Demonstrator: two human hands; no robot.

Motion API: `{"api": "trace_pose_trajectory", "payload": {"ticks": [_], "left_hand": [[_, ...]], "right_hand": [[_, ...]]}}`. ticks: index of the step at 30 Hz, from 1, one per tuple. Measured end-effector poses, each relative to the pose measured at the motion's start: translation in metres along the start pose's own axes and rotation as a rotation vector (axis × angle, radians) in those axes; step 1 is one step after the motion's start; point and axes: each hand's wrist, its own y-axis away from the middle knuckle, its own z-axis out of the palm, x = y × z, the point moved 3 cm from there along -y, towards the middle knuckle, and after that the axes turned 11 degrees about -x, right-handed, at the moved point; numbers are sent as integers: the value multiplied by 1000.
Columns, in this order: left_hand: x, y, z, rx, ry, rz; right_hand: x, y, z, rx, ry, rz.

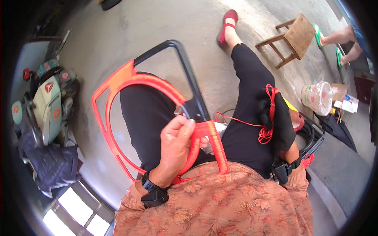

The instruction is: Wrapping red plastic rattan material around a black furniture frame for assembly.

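Observation:
My bare left hand [175, 137] pinches the inner ring of a black frame [187, 70], close to the joint where ring and outer bar meet. Orange-red cord wrapping [136, 80] covers much of the ring and the outer sides. The top right bar of the frame is bare black. In a black glove, my right hand [284, 122] is closed round a looped bundle of red cord [271, 102], partly hidden by the fingers. From that bundle a single strand runs left to the wrapped joint. The frame rests against my lap and floral top.
A wooden stool [300, 36] stands at the upper right, beside another person's feet in green flip-flops [318, 36]. A clear plastic-lined bucket [317, 93] and black frames [315, 135] are on my right. A pale scooter [48, 108] with a dark quilted cover [53, 167] stands left.

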Motion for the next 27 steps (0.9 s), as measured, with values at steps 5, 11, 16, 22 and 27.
{"api": "trace_pose_trajectory", "payload": {"ticks": [5,11,16,22,27], "left_hand": [[-10,11,5,-14,44,-60],[-14,17,-5,56,-23,52],[-12,14,-14,-25,33,90],[-4,13,-6,-31,98,224],[-8,11,-23,-49,-51,311]], "right_hand": [[-1,3,0,-67,-236,-22],[-35,-4,45,-157,743,-560],[-62,25,88,33,1258,-908],[-52,59,141,-397,1312,-1411],[-27,45,102,-204,707,-806]]}}
